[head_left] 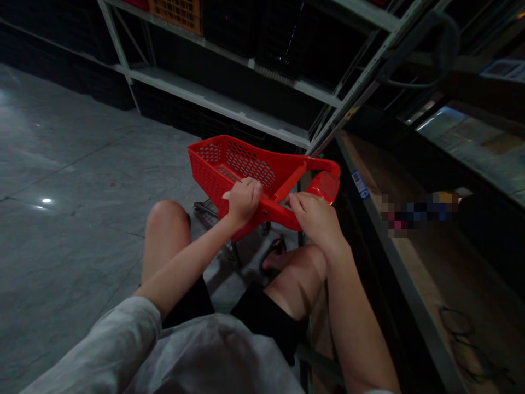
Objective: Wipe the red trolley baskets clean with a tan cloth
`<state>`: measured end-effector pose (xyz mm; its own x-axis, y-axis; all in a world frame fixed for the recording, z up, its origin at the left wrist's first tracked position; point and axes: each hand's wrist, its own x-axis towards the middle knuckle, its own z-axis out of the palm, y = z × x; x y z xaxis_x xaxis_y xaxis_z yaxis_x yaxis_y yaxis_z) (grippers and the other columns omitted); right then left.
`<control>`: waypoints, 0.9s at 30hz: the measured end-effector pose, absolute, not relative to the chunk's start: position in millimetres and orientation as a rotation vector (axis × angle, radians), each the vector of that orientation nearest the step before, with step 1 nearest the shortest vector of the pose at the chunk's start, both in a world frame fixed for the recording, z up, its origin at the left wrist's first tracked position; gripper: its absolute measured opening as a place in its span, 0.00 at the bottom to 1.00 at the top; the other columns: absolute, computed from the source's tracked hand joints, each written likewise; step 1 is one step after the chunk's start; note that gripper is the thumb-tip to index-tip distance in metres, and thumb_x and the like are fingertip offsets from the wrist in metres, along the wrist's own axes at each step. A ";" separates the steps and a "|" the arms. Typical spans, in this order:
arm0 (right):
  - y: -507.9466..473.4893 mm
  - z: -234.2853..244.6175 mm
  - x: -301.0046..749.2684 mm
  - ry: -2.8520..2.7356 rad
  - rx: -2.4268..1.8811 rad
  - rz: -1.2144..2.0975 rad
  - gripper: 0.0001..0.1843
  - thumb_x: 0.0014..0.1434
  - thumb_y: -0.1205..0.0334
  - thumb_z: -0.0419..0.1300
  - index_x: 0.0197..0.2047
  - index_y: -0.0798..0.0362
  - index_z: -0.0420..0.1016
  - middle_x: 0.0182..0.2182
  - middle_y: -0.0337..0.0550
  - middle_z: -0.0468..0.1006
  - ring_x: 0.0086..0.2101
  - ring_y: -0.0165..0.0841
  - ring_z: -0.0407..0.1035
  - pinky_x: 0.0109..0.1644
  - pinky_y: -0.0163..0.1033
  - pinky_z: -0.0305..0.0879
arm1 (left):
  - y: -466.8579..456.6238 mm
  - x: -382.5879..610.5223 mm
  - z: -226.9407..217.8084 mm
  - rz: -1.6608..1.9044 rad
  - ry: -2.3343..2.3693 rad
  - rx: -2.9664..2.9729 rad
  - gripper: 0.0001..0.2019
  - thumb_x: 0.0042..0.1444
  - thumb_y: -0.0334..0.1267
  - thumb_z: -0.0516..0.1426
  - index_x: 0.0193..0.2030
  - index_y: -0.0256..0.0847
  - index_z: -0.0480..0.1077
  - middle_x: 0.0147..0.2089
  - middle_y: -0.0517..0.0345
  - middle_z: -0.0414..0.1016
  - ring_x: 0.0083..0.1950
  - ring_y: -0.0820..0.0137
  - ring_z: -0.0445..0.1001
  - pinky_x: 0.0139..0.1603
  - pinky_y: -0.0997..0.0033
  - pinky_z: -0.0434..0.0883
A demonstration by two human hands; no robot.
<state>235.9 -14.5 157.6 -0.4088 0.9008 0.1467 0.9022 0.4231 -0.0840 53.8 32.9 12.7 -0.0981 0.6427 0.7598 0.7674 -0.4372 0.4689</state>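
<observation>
A small red plastic shopping cart [205, 167] with perforated basket walls stands on the floor in front of my knees, turned sideways to me. My left hand [244, 202] is closed over the near rim of its basket, thumb on top. Farther right, my right hand [315, 219] grips the near side arm of the cart's handle, with the fingers curled over the edge. A red panel [326, 186] lies just beyond that hand, within the handle loop. Nothing can be seen inside the visible part of the basket. My palms and some fingertips are hidden.
White metal shelving [229, 112] with dark crates and a yellow crate [176, 13] runs behind the cart. On my right is a wooden counter ledge [414, 268] holding eyeglasses [457, 323] and a blurred-out patch. Grey tiled floor [69, 219] extends to the left.
</observation>
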 end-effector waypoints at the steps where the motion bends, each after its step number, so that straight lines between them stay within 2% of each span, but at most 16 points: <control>1: -20.2 158.3 227.8 -2.543 -1.653 -0.062 0.26 0.74 0.55 0.43 0.43 0.51 0.82 0.45 0.49 0.86 0.44 0.40 0.80 0.43 0.40 0.66 | 22.8 66.5 18.1 -1.596 -1.576 -2.021 0.28 0.77 0.46 0.34 0.37 0.42 0.70 0.38 0.51 0.75 0.43 0.63 0.72 0.48 0.59 0.67; 3: -27.3 157.9 218.4 -2.611 -1.772 -0.174 0.27 0.75 0.55 0.42 0.43 0.51 0.83 0.43 0.51 0.86 0.40 0.42 0.81 0.38 0.40 0.63 | 7.4 84.1 25.8 -1.645 -1.492 -2.061 0.28 0.76 0.44 0.34 0.38 0.42 0.72 0.38 0.52 0.76 0.44 0.64 0.73 0.48 0.61 0.67; 6: -28.2 157.0 222.4 -2.689 -1.869 -0.256 0.29 0.75 0.51 0.43 0.38 0.52 0.84 0.36 0.52 0.86 0.36 0.42 0.81 0.35 0.40 0.59 | 5.5 80.2 20.8 -1.583 -1.372 -2.169 0.30 0.76 0.45 0.33 0.40 0.42 0.73 0.40 0.51 0.78 0.44 0.65 0.74 0.47 0.61 0.68; 9: -21.9 159.2 239.5 -2.764 -1.773 -0.132 0.29 0.75 0.49 0.45 0.35 0.51 0.84 0.35 0.49 0.87 0.36 0.40 0.81 0.35 0.39 0.58 | 27.3 40.1 -1.6 -1.375 -1.437 -2.191 0.33 0.75 0.51 0.30 0.38 0.43 0.72 0.38 0.50 0.78 0.42 0.64 0.73 0.45 0.58 0.68; 13: -8.0 161.8 261.9 -2.747 -1.754 -0.005 0.27 0.73 0.50 0.48 0.36 0.50 0.85 0.35 0.47 0.87 0.37 0.38 0.80 0.36 0.38 0.57 | 67.2 -39.5 -25.7 -1.232 -1.596 -2.153 0.37 0.72 0.60 0.26 0.31 0.45 0.67 0.30 0.54 0.72 0.37 0.68 0.70 0.44 0.56 0.66; 17: 8.9 158.0 272.8 -2.652 -1.895 -0.209 0.28 0.72 0.47 0.47 0.39 0.49 0.87 0.36 0.49 0.87 0.37 0.40 0.80 0.34 0.39 0.55 | 94.4 -99.4 -25.0 -1.082 -1.811 -2.100 0.41 0.66 0.69 0.24 0.29 0.45 0.64 0.28 0.56 0.72 0.36 0.70 0.70 0.44 0.56 0.64; 20: 20.7 155.1 274.0 -2.581 -1.995 -0.331 0.28 0.72 0.48 0.46 0.41 0.47 0.87 0.37 0.50 0.87 0.37 0.42 0.80 0.34 0.39 0.55 | 102.3 -104.0 -16.6 -1.093 -1.985 -1.949 0.43 0.67 0.68 0.24 0.28 0.43 0.67 0.28 0.52 0.73 0.37 0.66 0.72 0.43 0.57 0.65; 24: 30.2 154.1 273.5 -2.560 -2.045 -0.344 0.27 0.70 0.51 0.47 0.41 0.48 0.88 0.38 0.51 0.87 0.38 0.41 0.80 0.36 0.39 0.58 | 95.7 -44.2 -1.3 -1.023 -2.319 -1.797 0.43 0.72 0.60 0.26 0.33 0.36 0.74 0.33 0.44 0.77 0.40 0.61 0.75 0.43 0.58 0.67; 25: 31.3 153.8 273.7 -2.557 -2.051 -0.350 0.27 0.70 0.51 0.47 0.41 0.49 0.88 0.38 0.51 0.87 0.38 0.42 0.80 0.36 0.39 0.59 | 91.1 -19.1 3.5 -1.003 -2.312 -1.854 0.41 0.73 0.58 0.28 0.34 0.35 0.74 0.34 0.43 0.78 0.40 0.61 0.76 0.43 0.58 0.67; 27: 32.1 153.2 274.6 -2.550 -2.052 -0.372 0.27 0.70 0.51 0.46 0.41 0.50 0.88 0.39 0.53 0.87 0.39 0.43 0.80 0.37 0.39 0.60 | 79.3 36.6 15.1 -1.004 -2.219 -2.009 0.35 0.75 0.55 0.36 0.34 0.37 0.75 0.35 0.48 0.79 0.39 0.64 0.77 0.43 0.62 0.67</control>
<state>274.6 32.1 153.2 -0.2171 0.9759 0.0221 0.9415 0.2034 0.2686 36.6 79.3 15.1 -0.1900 0.8994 0.3937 0.8893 -0.0123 0.4572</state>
